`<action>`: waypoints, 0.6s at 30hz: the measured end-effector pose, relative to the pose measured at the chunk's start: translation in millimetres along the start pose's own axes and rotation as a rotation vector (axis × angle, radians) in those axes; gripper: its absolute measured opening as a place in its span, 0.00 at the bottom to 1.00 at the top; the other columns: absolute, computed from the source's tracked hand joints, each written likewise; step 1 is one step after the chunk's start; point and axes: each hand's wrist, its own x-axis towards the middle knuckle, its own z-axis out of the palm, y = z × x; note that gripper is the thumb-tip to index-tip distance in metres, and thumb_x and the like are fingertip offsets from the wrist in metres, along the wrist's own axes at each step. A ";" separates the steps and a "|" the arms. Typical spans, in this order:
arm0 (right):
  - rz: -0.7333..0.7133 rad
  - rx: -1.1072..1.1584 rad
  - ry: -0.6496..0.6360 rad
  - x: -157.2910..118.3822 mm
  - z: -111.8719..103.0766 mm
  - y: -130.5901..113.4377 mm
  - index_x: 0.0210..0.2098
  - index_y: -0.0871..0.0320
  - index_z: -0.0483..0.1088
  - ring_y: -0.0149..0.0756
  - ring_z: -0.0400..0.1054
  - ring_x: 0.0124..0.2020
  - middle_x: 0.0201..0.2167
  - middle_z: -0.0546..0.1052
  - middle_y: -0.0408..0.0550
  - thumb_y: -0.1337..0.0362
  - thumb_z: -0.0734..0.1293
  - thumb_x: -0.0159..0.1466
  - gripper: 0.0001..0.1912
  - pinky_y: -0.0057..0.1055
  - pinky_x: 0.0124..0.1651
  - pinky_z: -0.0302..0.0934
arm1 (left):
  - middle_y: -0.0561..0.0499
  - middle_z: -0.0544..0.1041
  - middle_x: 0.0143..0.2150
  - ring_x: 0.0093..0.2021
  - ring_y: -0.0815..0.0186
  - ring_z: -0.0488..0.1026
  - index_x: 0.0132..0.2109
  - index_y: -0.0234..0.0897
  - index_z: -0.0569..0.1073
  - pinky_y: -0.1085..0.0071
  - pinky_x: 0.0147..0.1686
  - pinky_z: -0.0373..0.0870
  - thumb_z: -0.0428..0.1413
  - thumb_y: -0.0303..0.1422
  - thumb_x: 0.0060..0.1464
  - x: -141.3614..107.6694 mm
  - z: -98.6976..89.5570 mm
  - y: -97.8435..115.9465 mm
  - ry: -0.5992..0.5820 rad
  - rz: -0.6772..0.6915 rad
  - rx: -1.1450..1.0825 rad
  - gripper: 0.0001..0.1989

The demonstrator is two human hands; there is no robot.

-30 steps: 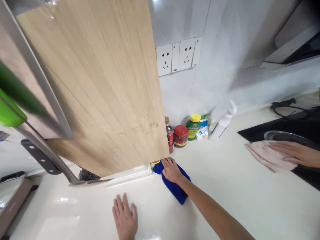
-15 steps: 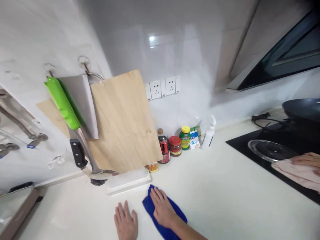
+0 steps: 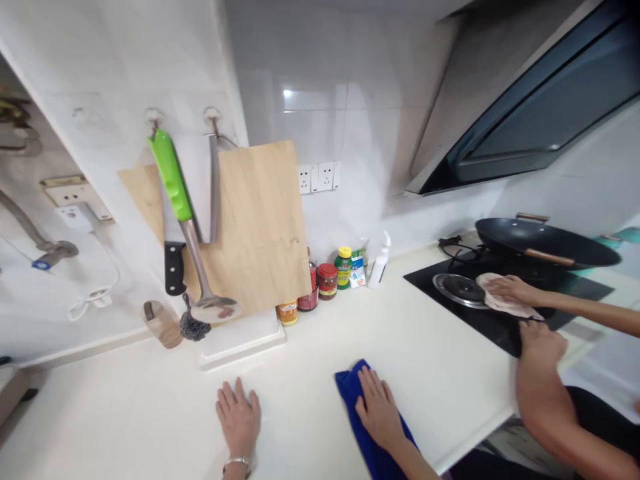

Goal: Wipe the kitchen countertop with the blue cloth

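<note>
My right hand (image 3: 379, 411) lies flat on a dark blue cloth (image 3: 367, 443) on the white countertop (image 3: 300, 400). Its fingers are stretched out over the cloth and press it down. To the left, my left hand (image 3: 238, 417) rests palm down on the bare countertop, fingers spread, with a bracelet at the wrist. It holds nothing. Beyond my left hand stands a low white slab (image 3: 245, 350) against the wall. The cloth's lower end runs out of view under my right forearm.
A wooden cutting board (image 3: 265, 233), a cleaver (image 3: 175, 267) and a green-handled ladle (image 3: 173, 177) hang at the wall. Sauce jars (image 3: 327, 281) and a spray bottle (image 3: 379, 263) stand behind. At right, another person's hands are at the black stove (image 3: 480, 320), one on a pale cloth (image 3: 505, 300), near a wok (image 3: 510, 237).
The view has turned right, showing more of the stove and the other person's arms. My right hand and the blue cloth have slid right, farther from my left hand.
</note>
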 end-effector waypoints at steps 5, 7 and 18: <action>0.101 -0.092 0.021 -33.4 -13.0 68.7 0.68 0.64 0.57 0.49 0.48 0.71 0.70 0.58 0.56 0.51 0.47 0.69 0.35 0.53 0.68 0.51 | 0.30 0.59 0.71 0.73 0.41 0.50 0.64 0.29 0.66 0.40 0.68 0.51 0.48 0.37 0.60 6.7 -5.8 -17.9 -0.213 0.056 -0.148 0.28; 0.046 -0.096 -0.013 -45.0 -14.6 75.3 0.68 0.62 0.57 0.49 0.46 0.72 0.71 0.56 0.56 0.50 0.47 0.70 0.35 0.51 0.68 0.53 | 0.35 0.64 0.69 0.72 0.47 0.55 0.60 0.34 0.72 0.46 0.68 0.55 0.50 0.36 0.58 13.2 -9.7 -37.7 -0.276 0.104 -0.195 0.24; 0.226 -0.204 0.107 -44.7 -3.6 -12.6 0.65 0.76 0.58 0.64 0.41 0.72 0.67 0.57 0.76 0.59 0.46 0.70 0.33 0.59 0.66 0.50 | 0.26 0.57 0.71 0.74 0.40 0.45 0.65 0.22 0.63 0.40 0.69 0.47 0.36 0.44 0.63 6.8 -64.7 -200.3 -0.072 -0.047 -0.027 0.35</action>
